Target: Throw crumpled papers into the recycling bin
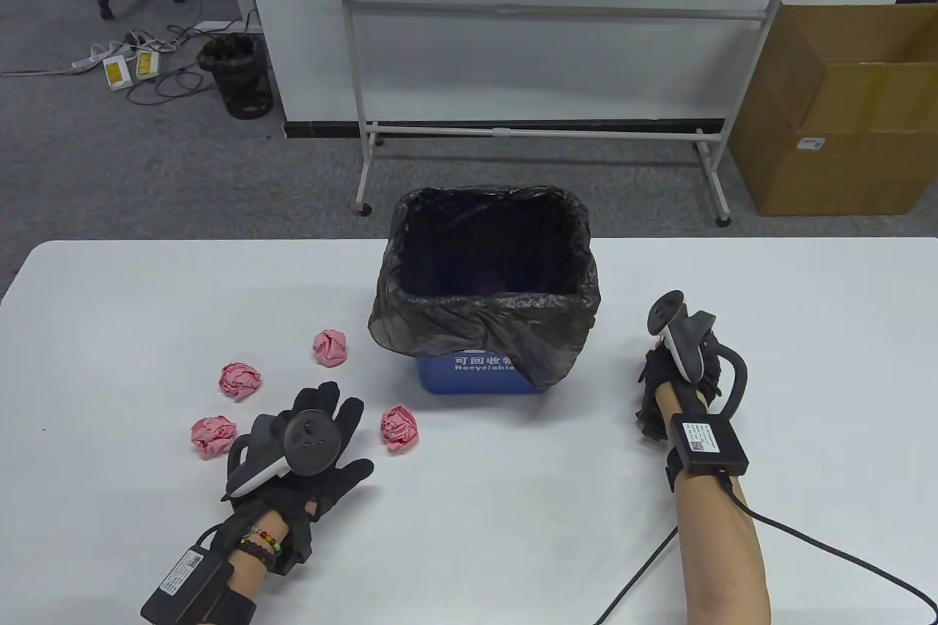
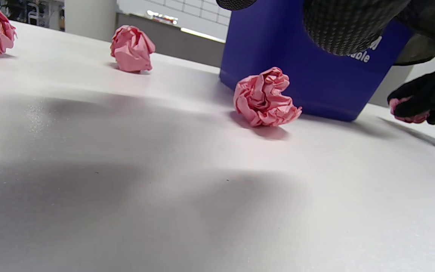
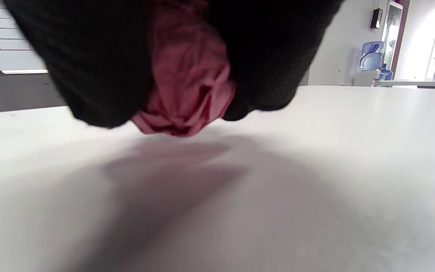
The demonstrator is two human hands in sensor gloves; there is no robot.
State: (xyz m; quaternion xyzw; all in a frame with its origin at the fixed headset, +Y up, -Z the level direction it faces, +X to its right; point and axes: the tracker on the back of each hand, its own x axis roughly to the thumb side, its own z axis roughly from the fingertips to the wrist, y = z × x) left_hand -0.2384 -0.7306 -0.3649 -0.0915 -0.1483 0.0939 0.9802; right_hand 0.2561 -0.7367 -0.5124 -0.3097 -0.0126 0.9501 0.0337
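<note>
A blue recycling bin (image 1: 469, 372) with a black liner stands mid-table. Several pink crumpled papers lie left of it: one near the bin's front left corner (image 1: 399, 427) (image 2: 264, 97), one further back (image 1: 330, 347) (image 2: 131, 48), and two more at the left (image 1: 239, 380) (image 1: 212, 436). My left hand (image 1: 322, 434) lies flat and open on the table between them, holding nothing. My right hand (image 1: 670, 390), right of the bin, grips a pink paper ball (image 3: 185, 90) between its fingers (image 3: 100, 75) just above the table; it also shows in the left wrist view (image 2: 406, 109).
The white table (image 1: 513, 522) ends just behind the bin. Beyond it stand a whiteboard frame (image 1: 542, 130), a cardboard box (image 1: 843, 112) at the right and a small black bin (image 1: 238, 75) on the floor. A cable trails from my right forearm (image 1: 806, 544).
</note>
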